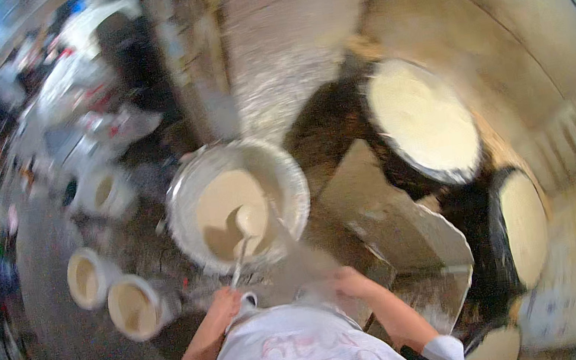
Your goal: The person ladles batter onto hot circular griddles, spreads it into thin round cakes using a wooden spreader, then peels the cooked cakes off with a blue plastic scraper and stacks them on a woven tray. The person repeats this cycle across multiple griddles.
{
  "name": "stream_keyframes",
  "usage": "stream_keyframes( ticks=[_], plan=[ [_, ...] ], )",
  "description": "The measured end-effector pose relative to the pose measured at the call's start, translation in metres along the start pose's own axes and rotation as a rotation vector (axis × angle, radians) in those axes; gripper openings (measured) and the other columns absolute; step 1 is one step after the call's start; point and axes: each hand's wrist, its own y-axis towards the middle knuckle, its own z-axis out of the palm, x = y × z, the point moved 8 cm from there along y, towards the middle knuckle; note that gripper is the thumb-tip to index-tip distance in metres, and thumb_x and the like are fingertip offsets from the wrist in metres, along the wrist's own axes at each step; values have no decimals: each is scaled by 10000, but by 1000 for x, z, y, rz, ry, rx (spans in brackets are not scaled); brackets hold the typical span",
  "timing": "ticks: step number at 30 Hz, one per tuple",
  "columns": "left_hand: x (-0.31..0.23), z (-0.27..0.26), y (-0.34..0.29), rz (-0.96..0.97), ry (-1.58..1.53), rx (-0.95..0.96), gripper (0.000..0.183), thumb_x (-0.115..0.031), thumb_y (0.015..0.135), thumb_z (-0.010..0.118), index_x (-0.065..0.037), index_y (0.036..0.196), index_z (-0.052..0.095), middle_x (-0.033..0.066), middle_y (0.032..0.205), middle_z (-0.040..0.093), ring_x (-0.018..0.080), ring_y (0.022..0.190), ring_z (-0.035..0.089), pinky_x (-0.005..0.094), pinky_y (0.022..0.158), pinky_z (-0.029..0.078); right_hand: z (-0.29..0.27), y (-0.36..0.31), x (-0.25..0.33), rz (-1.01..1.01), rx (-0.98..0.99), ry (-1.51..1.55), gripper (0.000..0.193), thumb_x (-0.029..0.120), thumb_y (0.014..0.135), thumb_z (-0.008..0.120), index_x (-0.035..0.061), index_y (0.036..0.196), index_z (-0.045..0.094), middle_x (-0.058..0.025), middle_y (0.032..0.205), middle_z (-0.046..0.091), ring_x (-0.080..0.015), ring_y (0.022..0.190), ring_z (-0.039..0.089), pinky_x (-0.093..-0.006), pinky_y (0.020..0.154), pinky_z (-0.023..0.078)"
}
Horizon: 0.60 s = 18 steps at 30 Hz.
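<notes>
A large whitish tub [186, 226] stands in front of me, holding cream-coloured liquid [225, 190]. My left hand [225, 303] is closed round the handle of a ladle [252, 219], whose pale round bowl is over the liquid inside the tub. Low and to the right of the tub, my right hand [349, 282] is closed on a greyish, motion-blurred thing [307, 256] that reaches up toward the tub's near rim. Its kind is too smeared to make out.
Two small white buckets [91, 277] [135, 307] stand on the floor at left, another [109, 189] behind them. Dark-rimmed vats of cream liquid [425, 120] [525, 227] line the right wall. A bent board [417, 235] lies between. Plastic bags [73, 86] are piled far left.
</notes>
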Motion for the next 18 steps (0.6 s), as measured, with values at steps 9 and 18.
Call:
stream_keyframes(
  ticks=[9, 18],
  plan=[
    [-154, -38, -80, 11, 925, -83, 157, -133, 822, 514, 4, 796, 587, 112, 589, 527, 227, 467, 479, 356, 440, 382, 216, 144, 39, -97, 275, 261, 325, 355, 849, 558, 62, 736, 645, -61, 597, 580, -162, 450, 521, -306, 405, 428],
    [-269, 2, -19, 1171, 1776, -233, 243, -165, 795, 529, 42, 901, 594, 199, 848, 618, 345, 810, 593, 416, 749, 478, 140, 25, -177, -186, -918, 862, 290, 286, 865, 572, 7, 931, 620, -65, 709, 611, -171, 562, 573, -315, 441, 455]
  ],
)
